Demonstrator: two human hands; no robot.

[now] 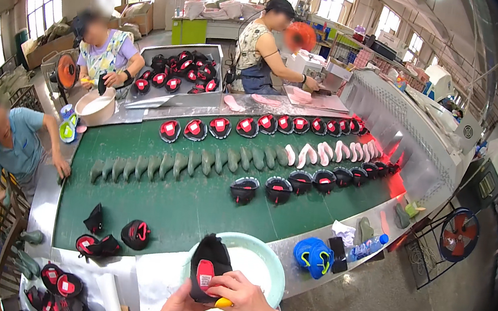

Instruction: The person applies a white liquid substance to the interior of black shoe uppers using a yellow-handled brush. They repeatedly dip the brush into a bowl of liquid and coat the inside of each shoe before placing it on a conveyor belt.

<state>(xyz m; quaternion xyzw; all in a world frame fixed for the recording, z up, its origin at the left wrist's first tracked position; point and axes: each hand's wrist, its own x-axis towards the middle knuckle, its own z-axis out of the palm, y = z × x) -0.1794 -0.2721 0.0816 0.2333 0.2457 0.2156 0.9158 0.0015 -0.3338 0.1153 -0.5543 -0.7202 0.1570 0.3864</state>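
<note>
Over a pale green basin (276,264) of white liquid, I hold up a black shoe upper (217,252) with a red lining and a white label inside. My left hand (179,307) is closed on the upper's lower left side. My right hand (246,301) presses its fingers against the upper's right side and grips a tool with a yellow handle (223,303); the tool's working end is hidden. Left of the basin, several black and red uppers (135,235) lie on the green conveyor belt (192,211). More uppers (61,282) are piled at the lower left.
Across the belt run rows of black uppers (220,128), grey-green shoe lasts (160,166) and pink foot-shaped pieces (324,153). A blue upper (313,256) and a plastic bottle (368,248) rest on the right edge. Co-workers stand left and beyond. A fan (461,233) stands right.
</note>
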